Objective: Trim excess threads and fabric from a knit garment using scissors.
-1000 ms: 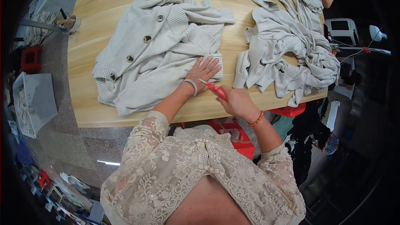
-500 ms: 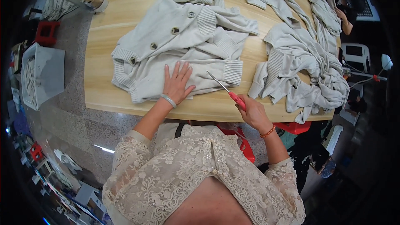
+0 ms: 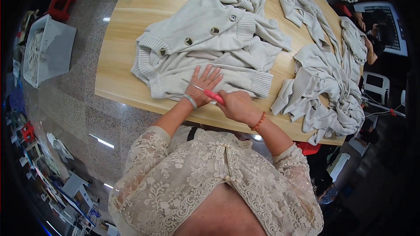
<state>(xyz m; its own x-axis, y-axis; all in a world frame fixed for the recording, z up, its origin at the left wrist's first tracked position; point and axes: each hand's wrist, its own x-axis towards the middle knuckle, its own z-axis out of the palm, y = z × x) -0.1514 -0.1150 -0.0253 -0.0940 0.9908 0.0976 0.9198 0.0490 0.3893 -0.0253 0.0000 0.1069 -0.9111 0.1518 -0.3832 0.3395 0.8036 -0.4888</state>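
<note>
Cardigan, pale knit (image 3: pixel 199 25): left hand (image 3: pixel 202 87) flat atop, steadying, I judge.
Red-handled metal tool (image 3: pixel 214 97): right hand (image 3: pixel 239 106) grips; next needs clearance.

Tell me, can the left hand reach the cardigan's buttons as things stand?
Likely yes: the left hand lies flat on the cardigan, and the buttons sit uncovered beyond it. The red-handled tool in the right hand crosses over the left, though, so lifting may need care.
</note>
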